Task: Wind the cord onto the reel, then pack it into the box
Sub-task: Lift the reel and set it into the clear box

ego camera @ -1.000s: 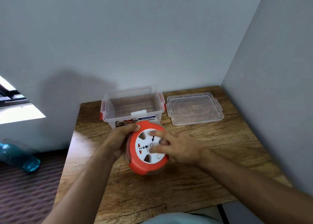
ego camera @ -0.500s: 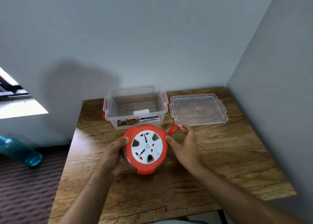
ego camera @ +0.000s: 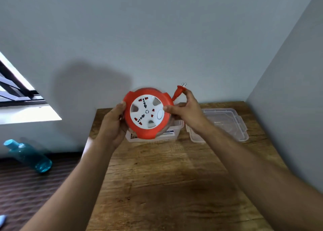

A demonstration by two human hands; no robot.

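Observation:
The orange cord reel [ego camera: 147, 113] with a white socket face is held up in the air, above the table and in front of the clear plastic box [ego camera: 172, 132]. My left hand [ego camera: 114, 124] grips the reel's left rim. My right hand [ego camera: 183, 109] holds its right rim with the thumb on the white face, and its fingers pinch the orange plug [ego camera: 179, 91], which sticks up with two pins. The cord looks wound inside the reel. Most of the box is hidden behind the reel.
The box's clear lid [ego camera: 222, 124] lies flat on the wooden table [ego camera: 167, 178], right of the box, near the right wall. A teal bottle [ego camera: 28, 155] lies on the floor at left. Walls close the table's back and right sides.
Both hands have lifted the reel off the table and up in front of the box. The right hand keeps hold of the plug. The camera has tilted.

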